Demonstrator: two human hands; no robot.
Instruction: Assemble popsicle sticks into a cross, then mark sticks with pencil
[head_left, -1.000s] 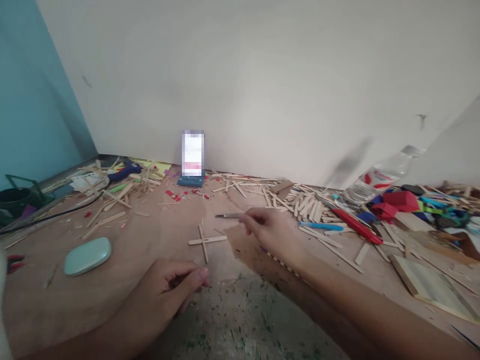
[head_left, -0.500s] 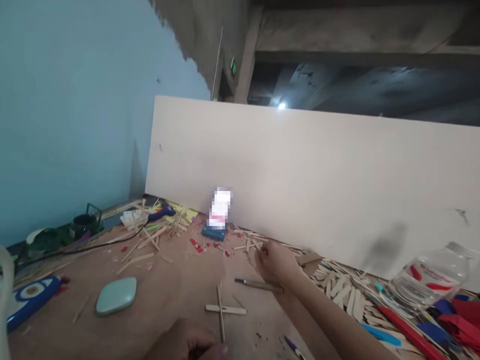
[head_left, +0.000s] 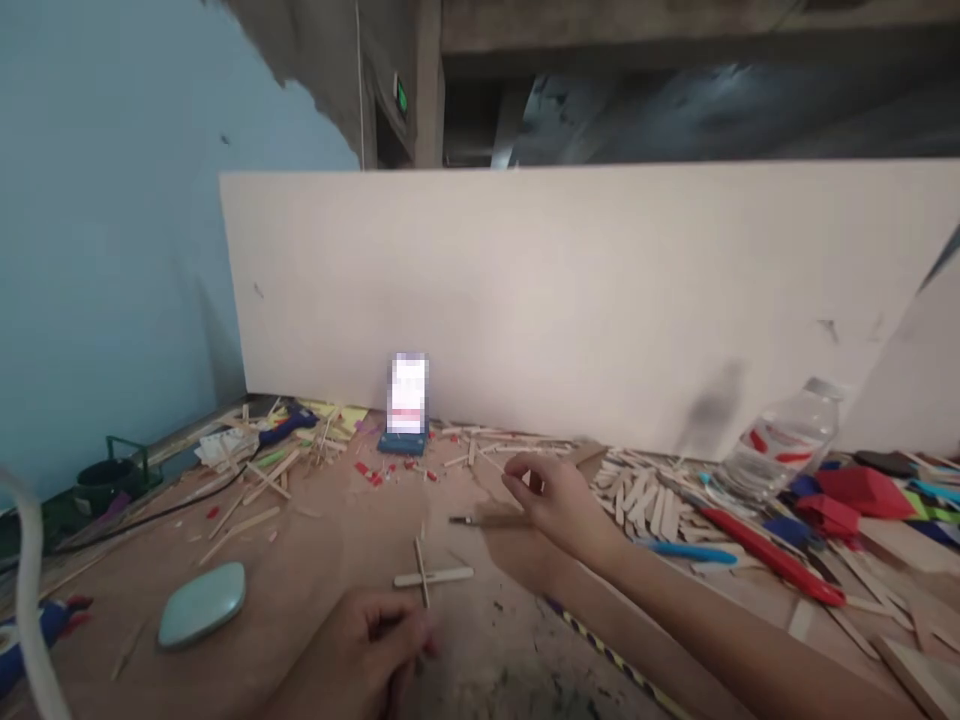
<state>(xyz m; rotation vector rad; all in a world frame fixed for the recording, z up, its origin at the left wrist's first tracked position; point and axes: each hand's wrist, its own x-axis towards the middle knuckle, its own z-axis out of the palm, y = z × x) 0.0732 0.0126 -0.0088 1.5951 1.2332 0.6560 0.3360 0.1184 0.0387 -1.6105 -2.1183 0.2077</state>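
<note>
We are seeing: left hand [head_left: 367, 650] pinching the stick cross [head_left: 427, 577] on the bench [head_left: 315, 540]; right hand [head_left: 559, 500] hovering, grip loose, over the craft knife [head_left: 480, 520].

Soft, dim, even light; the whole frame is slightly blurred, with wide-angle bending at the edges

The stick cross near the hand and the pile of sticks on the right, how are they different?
The stick cross is just two sticks laid over each other at a right angle; the pile of sticks is many, heaped loosely at all angles. The cross lies on bare tabletop by the left hand, whose fingers touch its near end; the pile sits beyond the right hand, near the white board. Both are pale flat wooden craft sticks.
</note>
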